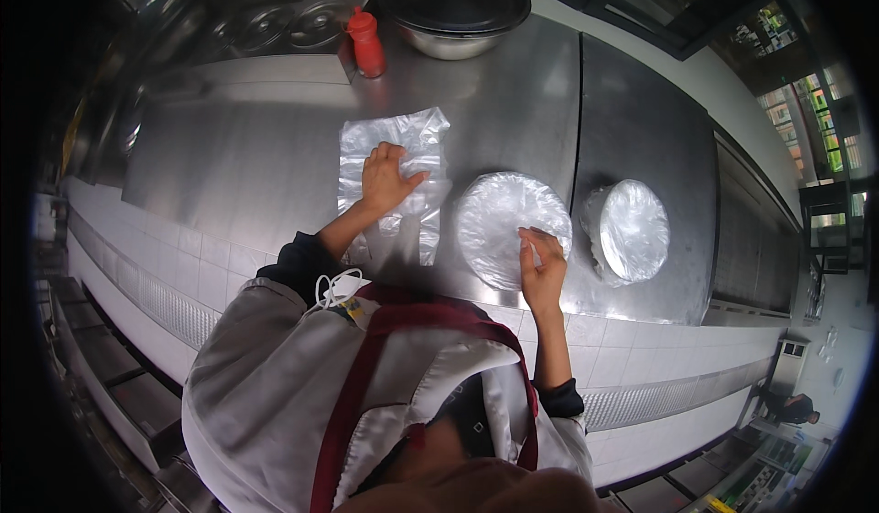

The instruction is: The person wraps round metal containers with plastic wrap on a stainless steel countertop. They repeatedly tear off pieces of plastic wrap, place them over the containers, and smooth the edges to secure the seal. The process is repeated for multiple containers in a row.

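Observation:
My left hand (389, 178) rests on a flat stack of clear plastic bags (426, 139) on the steel counter, its thumb spread away from the fingers. To the right of the bags sits a round dish covered in clear plastic (491, 221), with the plastic crinkled over its top. My right hand (544, 269) is over the near right part of this cover, thumb and fingertips close together. Whether plastic is pinched between them cannot be made out. A second plastic-covered bowl (635, 231) stands farther right, apart from both hands. The plastic hides what both vessels hold.
A red squeeze bottle (367, 45) stands at the back of the steel counter (240, 149). Beside it is a large metal bowl with a dark top (457, 5). Round-lidded inserts (319, 22) lie at the back left. Another person (790, 406) is far off at right.

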The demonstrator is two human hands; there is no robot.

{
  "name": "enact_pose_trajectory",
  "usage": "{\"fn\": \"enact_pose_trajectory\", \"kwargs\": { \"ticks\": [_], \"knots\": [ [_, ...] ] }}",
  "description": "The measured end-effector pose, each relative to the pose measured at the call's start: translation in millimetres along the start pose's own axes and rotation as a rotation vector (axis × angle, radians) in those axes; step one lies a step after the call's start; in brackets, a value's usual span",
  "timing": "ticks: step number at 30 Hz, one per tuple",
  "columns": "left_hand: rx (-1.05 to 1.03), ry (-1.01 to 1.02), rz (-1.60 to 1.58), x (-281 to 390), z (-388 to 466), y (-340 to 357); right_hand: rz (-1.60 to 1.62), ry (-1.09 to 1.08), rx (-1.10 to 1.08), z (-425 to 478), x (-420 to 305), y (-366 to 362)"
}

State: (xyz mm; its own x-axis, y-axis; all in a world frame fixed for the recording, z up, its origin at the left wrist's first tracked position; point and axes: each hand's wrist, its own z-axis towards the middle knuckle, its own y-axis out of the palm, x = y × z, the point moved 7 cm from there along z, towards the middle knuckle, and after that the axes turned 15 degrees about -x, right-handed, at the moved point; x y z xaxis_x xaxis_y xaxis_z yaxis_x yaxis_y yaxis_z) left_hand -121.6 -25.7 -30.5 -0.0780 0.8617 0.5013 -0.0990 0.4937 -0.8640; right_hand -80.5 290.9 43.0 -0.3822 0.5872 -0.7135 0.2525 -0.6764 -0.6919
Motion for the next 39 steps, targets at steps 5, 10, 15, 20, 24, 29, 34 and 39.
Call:
{"fn": "enact_pose_trajectory", "kwargs": {
  "ticks": [5, 10, 15, 20, 24, 29, 34, 39],
  "knots": [
    [-0.149, 0.095, 0.129, -11.3, 17.5, 36.9, 0.132, -0.026, -0.072, 13.7, -36.4, 22.1],
    [-0.239, 0.196, -0.595, 21.5, 3.4, -5.4, 0.357, -0.061, -0.054, 19.1, -56.8, 24.2],
    [-0.328, 0.392, -0.806, 83.2, -68.7, -33.9, 0.808, 0.128, 0.171, 38.1, -46.5, 9.2],
    [-0.604, 0.154, -1.679, 121.6, -91.8, 7.5, 0.558, 0.168, -0.154, 59.5, -78.2, 41.6],
    [-0.81, 0.055, -2.173, 167.7, -101.4, -18.6, -0.137, -0.206, 0.046, 49.8, -117.6, 36.8],
    [-0.751, 0.137, -2.023, 172.3, -94.1, -27.0, -0.402, -0.384, -0.012, 46.1, -119.6, 18.0],
    [-0.616, 0.162, -1.88, 163.1, -82.6, -23.7, -0.124, -0.269, 0.227, 34.4, -101.3, -6.1],
    [-0.654, 0.112, -1.826, 165.1, -87.6, -20.6, -0.126, -0.151, 0.142, 11.6, -68.0, -16.4]
  ]
}}
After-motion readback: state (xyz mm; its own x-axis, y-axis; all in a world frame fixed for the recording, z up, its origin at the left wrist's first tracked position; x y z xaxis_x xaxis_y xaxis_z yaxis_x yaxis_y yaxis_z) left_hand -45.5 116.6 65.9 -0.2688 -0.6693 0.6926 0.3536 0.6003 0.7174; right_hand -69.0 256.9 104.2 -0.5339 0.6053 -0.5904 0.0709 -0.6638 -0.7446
